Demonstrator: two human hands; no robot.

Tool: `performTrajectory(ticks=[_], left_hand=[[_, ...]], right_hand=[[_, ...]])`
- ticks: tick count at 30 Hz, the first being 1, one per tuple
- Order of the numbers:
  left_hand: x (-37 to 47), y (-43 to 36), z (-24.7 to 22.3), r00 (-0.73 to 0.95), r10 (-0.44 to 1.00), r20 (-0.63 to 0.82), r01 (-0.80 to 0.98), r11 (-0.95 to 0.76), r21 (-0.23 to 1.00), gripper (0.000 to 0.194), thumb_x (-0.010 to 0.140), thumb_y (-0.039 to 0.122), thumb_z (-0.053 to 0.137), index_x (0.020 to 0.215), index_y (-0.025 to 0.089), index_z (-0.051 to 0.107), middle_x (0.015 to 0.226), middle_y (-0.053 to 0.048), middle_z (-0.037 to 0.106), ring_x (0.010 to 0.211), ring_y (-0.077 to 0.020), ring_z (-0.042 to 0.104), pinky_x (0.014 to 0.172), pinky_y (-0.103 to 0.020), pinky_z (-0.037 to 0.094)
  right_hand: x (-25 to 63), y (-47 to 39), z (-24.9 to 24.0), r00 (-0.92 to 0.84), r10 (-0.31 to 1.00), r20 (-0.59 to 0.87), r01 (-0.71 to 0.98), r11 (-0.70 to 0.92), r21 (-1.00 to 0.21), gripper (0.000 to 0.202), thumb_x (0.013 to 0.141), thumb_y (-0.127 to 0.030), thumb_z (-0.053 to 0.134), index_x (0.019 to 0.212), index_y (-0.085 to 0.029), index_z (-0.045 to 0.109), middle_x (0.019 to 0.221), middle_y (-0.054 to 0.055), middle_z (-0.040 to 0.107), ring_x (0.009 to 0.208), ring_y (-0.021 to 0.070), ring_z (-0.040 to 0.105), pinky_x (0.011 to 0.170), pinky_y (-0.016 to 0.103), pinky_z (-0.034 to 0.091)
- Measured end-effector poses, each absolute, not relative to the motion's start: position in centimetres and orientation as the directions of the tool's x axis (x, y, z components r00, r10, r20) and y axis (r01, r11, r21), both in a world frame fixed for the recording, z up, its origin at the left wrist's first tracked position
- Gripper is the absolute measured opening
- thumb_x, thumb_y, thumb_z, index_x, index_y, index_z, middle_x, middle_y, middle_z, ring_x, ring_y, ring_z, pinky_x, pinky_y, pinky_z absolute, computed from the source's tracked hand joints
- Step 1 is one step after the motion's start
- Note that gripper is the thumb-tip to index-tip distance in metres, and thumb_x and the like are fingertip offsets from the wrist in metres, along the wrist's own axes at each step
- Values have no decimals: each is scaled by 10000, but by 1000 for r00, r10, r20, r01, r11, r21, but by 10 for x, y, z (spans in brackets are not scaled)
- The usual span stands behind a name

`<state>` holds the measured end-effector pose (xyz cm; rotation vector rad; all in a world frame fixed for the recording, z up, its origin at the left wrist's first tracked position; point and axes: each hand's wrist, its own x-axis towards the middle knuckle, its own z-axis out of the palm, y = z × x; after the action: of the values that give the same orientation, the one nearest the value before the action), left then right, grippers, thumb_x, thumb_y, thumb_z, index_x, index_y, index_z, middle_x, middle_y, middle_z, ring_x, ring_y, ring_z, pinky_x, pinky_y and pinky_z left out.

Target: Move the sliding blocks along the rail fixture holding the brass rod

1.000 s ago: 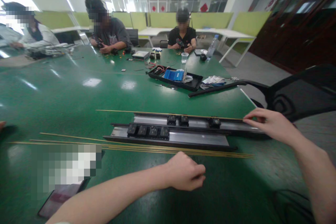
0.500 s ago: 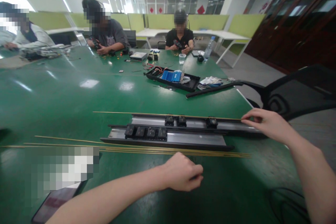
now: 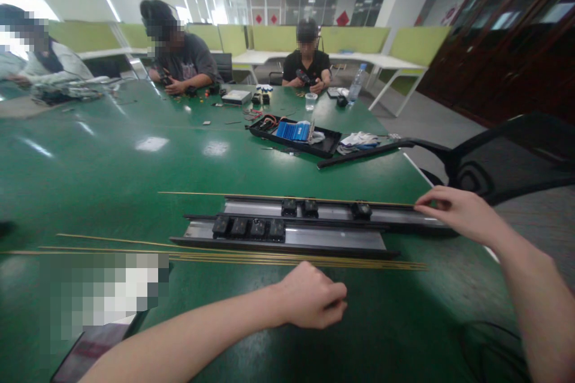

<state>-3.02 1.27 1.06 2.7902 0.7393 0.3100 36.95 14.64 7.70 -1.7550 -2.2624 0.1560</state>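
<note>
Between the thumb and fingers of my right hand (image 3: 458, 209) is the end of a thin brass-coloured rod (image 3: 193, 193). The rod runs leftward along the far edge of the rear metal channel (image 3: 336, 208), which holds three small black blocks (image 3: 309, 209). A front channel (image 3: 335, 237) lies alongside, with a row of several black blocks (image 3: 239, 227) at its left end. Closer to me, several more thin rods (image 3: 269, 258) lie on the table. Just below them rests my left hand (image 3: 312, 296), curled into a loose fist with no object showing in it.
A phone-like device (image 3: 90, 347) lies at lower left, partly blurred out. Farther back are a black tray (image 3: 330, 145) with a blue pack (image 3: 291, 130), a cloth (image 3: 359, 142) and a black strip (image 3: 345, 157). A black chair (image 3: 516, 158) stands at right. Several people sit across the green table (image 3: 157, 173).
The camera view has shifted very slightly. Both hands, the pinched rod and the channels keep their places.
</note>
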Motion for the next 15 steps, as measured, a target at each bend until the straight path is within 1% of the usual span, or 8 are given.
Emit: performTrajectory(ticks=[8,15], left_hand=[[-30,12,13,850,510,131,460,-841,285,204,947,336,567,787,209,563,653,17,688,578,-151,662,462,-272,284],[-31,14,10,850,508,137,454,-840,296,210,952,338,553,785,210,555,649,15,683,572,-150,650,483,-256,308]], right_hand=[[377,148,76,-207,967,147,945,236,-224,590,782,-803,578,899,-259,774,845,46,691,685,188,564,640,356,417],[374,146,79,-187,971,146,946,218,-239,641,758,-846,557,876,-254,773,839,53,693,682,190,570,636,358,419]])
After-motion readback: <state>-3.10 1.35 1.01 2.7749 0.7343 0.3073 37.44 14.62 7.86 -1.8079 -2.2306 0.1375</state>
